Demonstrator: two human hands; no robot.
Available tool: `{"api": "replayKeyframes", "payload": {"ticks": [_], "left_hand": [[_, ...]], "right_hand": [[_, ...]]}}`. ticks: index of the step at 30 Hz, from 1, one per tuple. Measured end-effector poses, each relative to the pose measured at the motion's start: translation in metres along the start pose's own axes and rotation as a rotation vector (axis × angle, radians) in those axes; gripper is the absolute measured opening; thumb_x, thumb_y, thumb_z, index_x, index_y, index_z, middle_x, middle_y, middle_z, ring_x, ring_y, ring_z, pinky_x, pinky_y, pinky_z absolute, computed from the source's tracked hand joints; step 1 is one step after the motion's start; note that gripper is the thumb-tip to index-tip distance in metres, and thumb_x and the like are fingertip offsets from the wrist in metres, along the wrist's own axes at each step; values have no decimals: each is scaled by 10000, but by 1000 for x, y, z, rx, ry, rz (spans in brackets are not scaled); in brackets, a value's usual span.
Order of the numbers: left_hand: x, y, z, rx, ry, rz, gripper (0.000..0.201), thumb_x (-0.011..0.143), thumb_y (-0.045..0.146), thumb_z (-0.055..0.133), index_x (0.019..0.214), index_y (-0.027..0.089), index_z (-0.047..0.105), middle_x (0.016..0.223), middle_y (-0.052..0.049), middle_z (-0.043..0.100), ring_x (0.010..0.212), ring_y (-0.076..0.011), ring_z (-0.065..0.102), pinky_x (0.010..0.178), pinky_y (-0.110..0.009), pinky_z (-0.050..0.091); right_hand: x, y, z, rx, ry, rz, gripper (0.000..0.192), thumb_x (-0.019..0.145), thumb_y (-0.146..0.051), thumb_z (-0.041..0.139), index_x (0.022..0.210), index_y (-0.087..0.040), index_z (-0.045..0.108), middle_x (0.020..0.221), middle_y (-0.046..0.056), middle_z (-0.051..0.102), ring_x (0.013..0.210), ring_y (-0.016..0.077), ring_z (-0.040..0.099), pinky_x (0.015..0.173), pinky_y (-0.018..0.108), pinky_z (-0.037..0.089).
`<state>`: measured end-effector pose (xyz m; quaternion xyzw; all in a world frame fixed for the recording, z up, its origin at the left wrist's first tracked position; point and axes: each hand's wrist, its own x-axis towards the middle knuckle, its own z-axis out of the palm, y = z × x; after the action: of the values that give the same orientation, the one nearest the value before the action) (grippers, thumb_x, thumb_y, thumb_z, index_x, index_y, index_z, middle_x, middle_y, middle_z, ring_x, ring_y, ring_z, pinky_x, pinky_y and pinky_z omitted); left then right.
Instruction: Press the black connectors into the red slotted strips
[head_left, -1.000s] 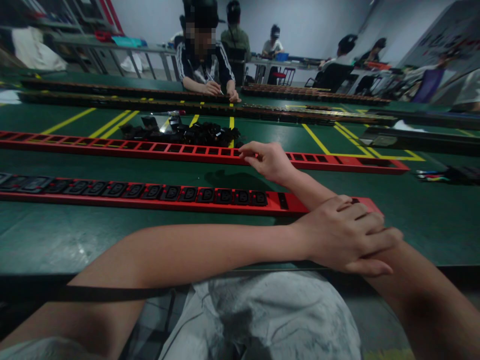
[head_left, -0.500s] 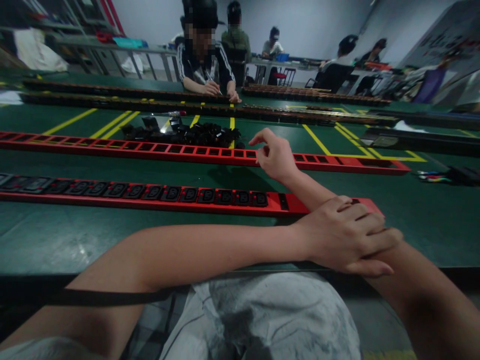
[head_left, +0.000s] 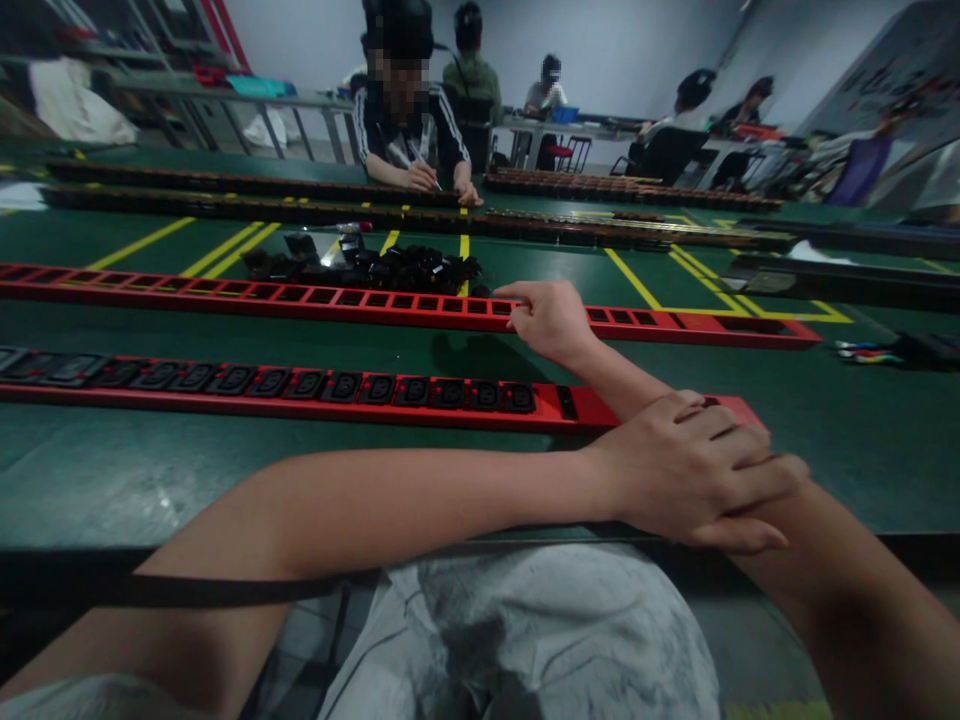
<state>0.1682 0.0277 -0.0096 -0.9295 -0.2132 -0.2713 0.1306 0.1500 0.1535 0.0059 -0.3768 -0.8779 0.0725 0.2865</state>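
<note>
My left hand (head_left: 694,470) lies across my right forearm, palm down. Its fingers are slightly apart and draped over the arm, with the thumb on the near side. Beyond it, my right hand (head_left: 553,318) hovers over the right part of a red slotted strip (head_left: 420,313). The index finger points left and the thumb sits below it; the other fingers look curled, and no object shows in them. Closer to me, a second red strip (head_left: 555,402) holds a row of black sockets (head_left: 381,389). My right forearm passes over its right end.
A heap of small black parts (head_left: 405,268) lies behind the far red strip. Long dark strips (head_left: 540,225) cross the green table (head_left: 247,450) further back. A co-worker (head_left: 409,120) sits opposite. Bundled wires (head_left: 892,352) lie at the right.
My right index finger has straightened from a raised, bent curve to point left, and the gap to the thumb has narrowed. My left hand stays in place.
</note>
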Motion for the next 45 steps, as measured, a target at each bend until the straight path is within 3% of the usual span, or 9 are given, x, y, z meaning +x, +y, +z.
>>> {"api": "replayKeyframes", "payload": {"ticks": [6, 12, 15, 22, 26, 30, 35, 40, 45], "left_hand": [[0, 0, -2, 37, -31, 13, 553, 1007, 469, 238, 1369, 170, 529, 1308, -110, 578, 1179, -278, 510, 965, -439, 347], [0, 0, 0, 27, -21, 2, 559, 1001, 496, 248, 1351, 182, 549, 1290, -109, 595, 1178, -280, 513, 972, -445, 349], [0, 0, 2, 11, -7, 6, 565, 1001, 500, 249, 1345, 171, 552, 1280, -105, 603, 1169, -279, 519, 981, -447, 341], [-1, 1, 0, 13, -9, 2, 551, 999, 495, 271, 1347, 169, 549, 1290, -105, 597, 1158, -273, 521, 980, -446, 334], [0, 0, -1, -3, -9, -1, 544, 1002, 478, 267, 1342, 162, 552, 1285, -109, 598, 1149, -276, 524, 971, -448, 337], [0, 0, 0, -14, -5, 2, 541, 1006, 465, 257, 1345, 160, 548, 1278, -107, 600, 1160, -275, 520, 974, -442, 337], [0, 1, 1, -18, 2, 2, 529, 1002, 468, 284, 1337, 158, 552, 1276, -108, 600, 1164, -279, 518, 980, -450, 335], [0, 1, 2, -25, 11, 12, 541, 1003, 466, 270, 1343, 147, 544, 1263, -116, 605, 1152, -286, 522, 967, -454, 337], [0, 1, 2, -23, -2, 6, 544, 1005, 463, 250, 1344, 155, 544, 1275, -107, 599, 1174, -289, 510, 982, -453, 326]], "right_hand": [[1, 3, -1, 28, 149, 72, 286, 772, -118, 480, 780, -168, 761, 703, 49, 699, 685, 188, 633, 694, 303, 470], [2, 7, 7, 170, 167, 33, 366, 832, -167, 512, 1175, -155, 639, 831, 42, 701, 787, 174, 647, 703, 272, 475], [3, 10, 10, 270, 149, 4, 409, 834, -177, 536, 1242, -167, 574, 912, 49, 706, 880, 184, 661, 724, 275, 492], [0, 3, 3, 195, 111, -98, 471, 746, -16, 434, 1119, -190, 663, 1168, 61, 698, 1034, 214, 655, 858, 325, 500], [-4, -1, -2, 163, 79, -52, 368, 732, -17, 437, 937, -179, 695, 1192, 73, 691, 986, 244, 669, 788, 332, 520], [-5, 0, -3, 220, 167, 13, 267, 803, -66, 412, 868, -166, 651, 1252, 98, 648, 887, 213, 688, 683, 304, 532], [0, 4, 3, 282, 289, -188, 265, 774, -51, 454, 873, -194, 653, 1424, 78, 524, 1070, 225, 648, 805, 337, 549], [2, 7, 8, 390, 234, -285, 284, 723, -21, 443, 780, -180, 671, 1461, 68, 490, 1004, 207, 686, 853, 382, 566], [3, 7, 6, 380, 181, -292, 300, 714, -24, 472, 831, -207, 680, 1490, 11, 438, 1214, 265, 580, 969, 455, 516]]}}
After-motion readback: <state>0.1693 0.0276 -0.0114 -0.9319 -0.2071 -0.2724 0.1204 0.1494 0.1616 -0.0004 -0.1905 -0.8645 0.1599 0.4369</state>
